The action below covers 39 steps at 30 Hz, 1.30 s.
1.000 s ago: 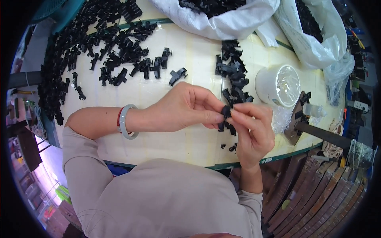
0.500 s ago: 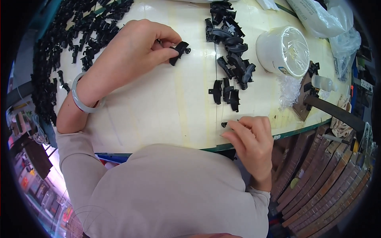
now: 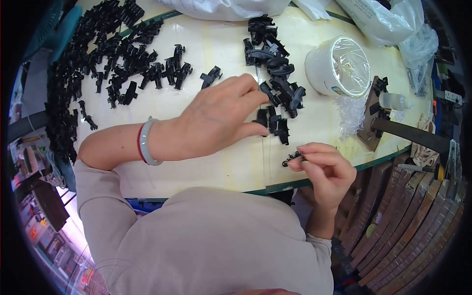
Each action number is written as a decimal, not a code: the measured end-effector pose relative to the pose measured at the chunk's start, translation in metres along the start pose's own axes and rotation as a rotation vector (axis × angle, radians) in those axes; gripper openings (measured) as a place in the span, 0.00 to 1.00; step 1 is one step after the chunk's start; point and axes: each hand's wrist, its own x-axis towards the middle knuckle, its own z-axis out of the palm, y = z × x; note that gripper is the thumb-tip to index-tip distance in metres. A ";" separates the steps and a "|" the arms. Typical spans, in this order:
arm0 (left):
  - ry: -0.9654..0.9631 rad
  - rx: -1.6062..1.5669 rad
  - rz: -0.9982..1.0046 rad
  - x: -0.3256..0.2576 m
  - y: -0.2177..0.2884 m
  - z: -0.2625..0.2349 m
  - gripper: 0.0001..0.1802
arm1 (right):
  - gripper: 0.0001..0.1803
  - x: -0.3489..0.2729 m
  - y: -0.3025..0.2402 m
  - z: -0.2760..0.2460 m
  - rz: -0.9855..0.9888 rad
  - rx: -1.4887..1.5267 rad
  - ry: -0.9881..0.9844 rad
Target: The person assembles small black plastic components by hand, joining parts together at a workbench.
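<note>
Moved rightward, my open left hand (image 3: 221, 112) straddles one light-looking, curved black plastic part (image 3: 261, 117), pinchable midway; right hand (image 3: 328, 171), below it, pinches black bits (image 3: 292, 159).

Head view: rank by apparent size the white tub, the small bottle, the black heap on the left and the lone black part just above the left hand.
1. Black heap
2. White tub
3. Small bottle
4. Lone black part
</note>
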 end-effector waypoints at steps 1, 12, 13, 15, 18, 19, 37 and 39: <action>-0.027 -0.023 -0.021 0.001 0.001 0.002 0.20 | 0.11 0.001 0.007 -0.005 0.009 0.262 0.031; -0.043 -0.330 -0.004 -0.002 -0.004 0.016 0.08 | 0.10 0.016 0.030 -0.003 0.057 0.805 0.203; -0.039 -0.334 0.000 -0.002 -0.004 0.016 0.08 | 0.10 0.016 0.032 -0.004 0.044 0.812 0.190; -0.111 -0.420 -0.070 -0.001 -0.004 0.014 0.05 | 0.10 0.016 0.031 -0.003 0.031 0.815 0.177; -0.086 -0.497 -0.077 0.001 -0.005 0.010 0.07 | 0.10 0.016 0.024 -0.002 0.108 0.792 0.225; -0.082 -0.497 -0.077 0.002 -0.005 0.008 0.07 | 0.10 0.017 0.023 -0.002 0.092 0.760 0.256; 0.000 -0.194 -0.125 0.004 -0.006 -0.008 0.08 | 0.13 0.102 -0.019 -0.056 -0.702 -1.017 0.279; 0.005 -0.186 0.021 0.004 -0.004 -0.005 0.08 | 0.14 0.107 -0.018 -0.056 -0.717 -1.022 0.242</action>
